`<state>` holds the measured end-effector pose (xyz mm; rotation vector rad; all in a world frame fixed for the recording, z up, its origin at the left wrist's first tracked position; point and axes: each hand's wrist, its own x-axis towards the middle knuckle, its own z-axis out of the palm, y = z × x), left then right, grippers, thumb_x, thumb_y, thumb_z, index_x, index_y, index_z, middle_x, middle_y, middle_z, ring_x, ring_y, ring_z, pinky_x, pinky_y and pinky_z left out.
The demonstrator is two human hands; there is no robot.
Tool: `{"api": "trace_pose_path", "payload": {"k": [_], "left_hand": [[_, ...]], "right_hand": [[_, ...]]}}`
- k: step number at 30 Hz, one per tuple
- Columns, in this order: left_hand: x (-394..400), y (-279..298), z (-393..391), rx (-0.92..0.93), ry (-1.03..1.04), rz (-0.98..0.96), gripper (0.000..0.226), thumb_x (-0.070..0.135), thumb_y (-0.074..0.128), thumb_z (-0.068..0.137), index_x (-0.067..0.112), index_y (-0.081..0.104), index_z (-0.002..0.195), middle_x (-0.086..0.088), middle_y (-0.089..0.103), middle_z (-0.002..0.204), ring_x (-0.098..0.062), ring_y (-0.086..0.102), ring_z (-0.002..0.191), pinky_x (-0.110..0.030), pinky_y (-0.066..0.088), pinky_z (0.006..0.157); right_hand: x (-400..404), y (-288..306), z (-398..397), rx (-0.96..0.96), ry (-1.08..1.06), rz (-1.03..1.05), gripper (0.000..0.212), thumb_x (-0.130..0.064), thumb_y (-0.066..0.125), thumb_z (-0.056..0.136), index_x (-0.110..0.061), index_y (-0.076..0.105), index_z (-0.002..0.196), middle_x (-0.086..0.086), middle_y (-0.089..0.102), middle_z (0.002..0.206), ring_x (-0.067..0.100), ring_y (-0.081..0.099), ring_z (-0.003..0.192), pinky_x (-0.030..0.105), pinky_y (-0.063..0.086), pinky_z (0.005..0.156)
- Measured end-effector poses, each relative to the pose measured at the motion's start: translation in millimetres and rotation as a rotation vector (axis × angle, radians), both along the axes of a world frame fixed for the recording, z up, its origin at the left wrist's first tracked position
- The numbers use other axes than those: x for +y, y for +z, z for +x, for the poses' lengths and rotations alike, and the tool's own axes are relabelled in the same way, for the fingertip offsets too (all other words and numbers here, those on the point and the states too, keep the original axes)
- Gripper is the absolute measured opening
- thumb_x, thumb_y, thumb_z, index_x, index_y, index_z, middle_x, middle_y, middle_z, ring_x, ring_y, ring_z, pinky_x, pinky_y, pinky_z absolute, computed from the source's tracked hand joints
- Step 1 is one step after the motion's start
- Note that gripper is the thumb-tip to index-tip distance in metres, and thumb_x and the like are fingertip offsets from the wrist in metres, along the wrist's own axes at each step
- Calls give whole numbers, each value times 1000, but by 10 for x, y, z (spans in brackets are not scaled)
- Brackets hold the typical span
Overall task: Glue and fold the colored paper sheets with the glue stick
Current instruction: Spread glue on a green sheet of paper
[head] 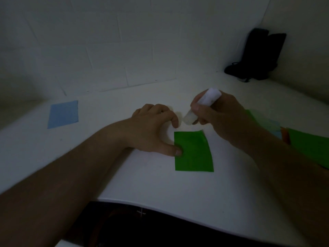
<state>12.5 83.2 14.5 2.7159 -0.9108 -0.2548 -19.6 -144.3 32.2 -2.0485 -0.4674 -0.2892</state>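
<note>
A small green paper sheet (195,152) lies flat on the white table (142,179), near its middle. My left hand (153,127) rests on the table with the thumb pressing the sheet's left edge and the fingers curled beyond its far left corner. My right hand (220,114) is closed around a white glue stick (201,106), held tilted, its lower end just above and beyond the sheet's far edge. Whether the tip touches the paper is unclear.
A blue paper sheet (63,114) lies at the far left of the table. A stack of green and other colored sheets (309,145) sits at the right edge, partly behind my right forearm. A dark object (256,56) stands in the far right corner against the wall.
</note>
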Motion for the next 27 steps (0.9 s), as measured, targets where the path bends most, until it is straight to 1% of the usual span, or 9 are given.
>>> {"api": "trace_pose_path", "payload": {"k": [3,6,9,13,15,18,21,24,27], "left_hand": [[-4,-7,0,-5,7,-6,78,94,53,49,57,40,117,18,32,142,-17,26,134,-45,23,116],[0,-13,2,-7,8,-6,76,93,54,50,58,39,115,18,32,143,-18,26,135,-46,24,116],[2,-8,-5,2,6,-13,75,93,55,50,57,40,115,18,32,144,-18,25,137,-45,23,117],[5,-10,-10,14,6,-31,76,93,56,49,57,41,115,20,32,143,-16,23,137,-44,20,118],[3,-15,-3,12,7,-23,77,93,56,49,58,40,115,20,31,143,-16,23,137,-44,20,118],[0,-18,-3,5,8,-19,77,93,55,49,58,40,115,19,31,143,-16,24,137,-43,21,117],[-2,-10,-8,6,8,-13,76,93,54,48,58,39,114,19,31,144,-16,23,137,-44,21,117],[-2,-16,2,-1,6,-7,77,94,54,49,58,39,115,18,31,144,-17,24,138,-44,22,117],[3,-24,14,0,6,-5,75,95,55,49,60,38,114,19,30,145,-17,23,138,-45,22,116]], "right_hand": [[-47,-22,21,-2,22,-53,17,-38,65,86,-42,65,70,-9,70,80,10,68,73,42,56,71],[-74,-66,11,-22,37,-238,16,-54,61,78,-40,64,73,-1,71,81,21,70,79,50,56,76],[-213,-60,39,-1,14,-360,32,-59,55,79,-29,64,72,5,70,78,26,69,75,51,55,74],[-398,-20,90,-37,-46,-399,29,-27,68,94,-10,63,71,8,67,80,20,64,73,25,50,71],[-359,19,61,-61,-86,-344,24,-17,69,94,-12,63,71,11,69,81,20,66,74,28,50,70],[-222,14,0,-51,-12,-347,21,-33,71,87,-26,61,70,6,69,82,18,68,77,41,54,73],[-165,-11,-33,37,93,-463,19,-58,57,75,-39,61,75,0,68,80,19,68,77,46,55,74],[-257,3,7,68,27,-524,23,-56,60,78,-33,60,73,-5,65,73,9,62,69,31,49,66],[-346,3,27,5,-31,-512,27,-55,59,78,-28,58,72,-4,63,75,13,63,72,38,52,70]]}}
